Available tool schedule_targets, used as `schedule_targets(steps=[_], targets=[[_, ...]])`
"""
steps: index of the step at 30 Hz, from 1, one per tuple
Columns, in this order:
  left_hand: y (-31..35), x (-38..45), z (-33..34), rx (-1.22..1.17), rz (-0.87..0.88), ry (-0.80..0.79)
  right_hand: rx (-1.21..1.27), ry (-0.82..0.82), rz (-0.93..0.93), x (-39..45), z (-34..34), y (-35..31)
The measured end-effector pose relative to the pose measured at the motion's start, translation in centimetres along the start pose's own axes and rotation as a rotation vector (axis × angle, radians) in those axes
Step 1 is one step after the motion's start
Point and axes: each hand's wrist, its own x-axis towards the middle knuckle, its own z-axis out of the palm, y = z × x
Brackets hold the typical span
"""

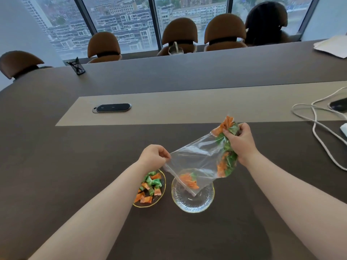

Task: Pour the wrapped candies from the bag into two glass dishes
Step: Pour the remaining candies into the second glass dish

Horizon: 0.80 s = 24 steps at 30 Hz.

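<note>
A clear plastic bag slants down over the right glass dish, its open mouth low above the bowl. My left hand pinches the bag's mouth edge. My right hand grips the raised bottom end, bunching orange and green wrapped candies inside. A few orange and green candies lie near the mouth, seen through the plastic. The left glass dish, gold-rimmed, holds several orange and green candies, partly hidden by my left forearm.
The dark table has a beige centre strip with a black oval socket cover. White cables and a dark device lie at right, papers at far right, a black pen holder at far left. Brown chairs line the far side.
</note>
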Motion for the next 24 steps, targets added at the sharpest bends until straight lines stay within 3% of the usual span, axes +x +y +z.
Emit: schedule_targets(steps=[8, 17, 20, 24], targets=[[0.3, -0.1, 4.1, 0.213, -0.102, -0.108, -0.226, -0.073, -0.076, -0.3, -1.5, 1.3], [0.1, -0.2, 4.2, 0.218, -0.093, -0.198, -0.376, -0.327, -0.158, -1.4, 0.3, -0.5], [0.6, -0.5, 3.6, 0.085, -0.047, -0.235, -0.448, -0.401, -0.222, -1.9, 1.1, -1.4], [3.0, -0.7, 2.6, -0.235, 0.092, -0.12, -0.454, -0.463, -0.251, -2.5, 1.9, -2.3]])
